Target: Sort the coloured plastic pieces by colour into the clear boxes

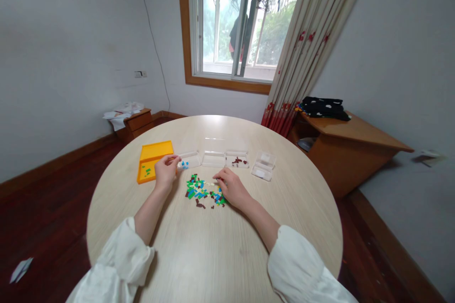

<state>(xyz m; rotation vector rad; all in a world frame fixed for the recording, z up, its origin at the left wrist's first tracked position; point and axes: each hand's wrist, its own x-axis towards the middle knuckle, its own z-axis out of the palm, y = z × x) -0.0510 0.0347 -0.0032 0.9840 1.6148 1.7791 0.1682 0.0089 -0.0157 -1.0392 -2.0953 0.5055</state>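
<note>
A loose pile of small toy bricks point(196, 189) in green, blue, brown, white and yellow lies on the round table point(213, 255). Over the right side of this pile is my right hand point(231, 187), its fingers pinched together; what sits at their tips is too small to make out. My left hand point(166, 170) hovers between the yellow box point(156, 151) and a clear plastic box point(194, 159) holding a few blue bricks point(184, 164). Its thumb and fingers are closed, and anything in them is hidden. Several green bricks point(147, 171) lie in the yellow box.
Beside the blue bricks' box stand another clear box point(213, 159) and one with brown bricks point(239, 160). Farther right is a small clear case point(263, 166) with its lid raised. A wooden cabinet point(355, 142) stands right of the table, below the curtain point(316, 33).
</note>
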